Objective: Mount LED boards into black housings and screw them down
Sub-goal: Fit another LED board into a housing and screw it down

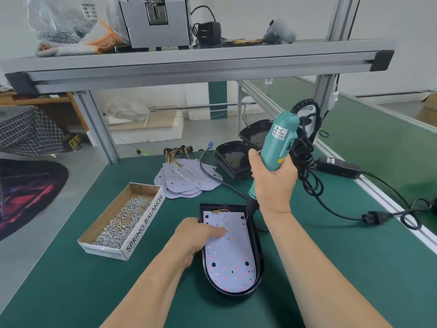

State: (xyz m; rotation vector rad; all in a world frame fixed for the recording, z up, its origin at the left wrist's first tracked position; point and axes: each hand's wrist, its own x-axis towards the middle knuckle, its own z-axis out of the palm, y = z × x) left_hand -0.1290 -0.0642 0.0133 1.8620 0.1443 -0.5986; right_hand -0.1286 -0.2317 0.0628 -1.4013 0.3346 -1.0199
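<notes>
The left hand (201,235) presses an outstretched finger on the pale, round-ended LED board (230,259) seated in the black plastic housing (259,263), whose long axis runs away from the person. The right hand (272,178) grips the teal electric screwdriver (276,143), bit down at the board's far right corner.

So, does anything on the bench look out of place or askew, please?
Nothing looks spilled or damaged. The screwdriver in the right hand dangles a tangled cord bundle, and the spare LED boards lie in a loosely fanned pile with a black cable across them.
</notes>
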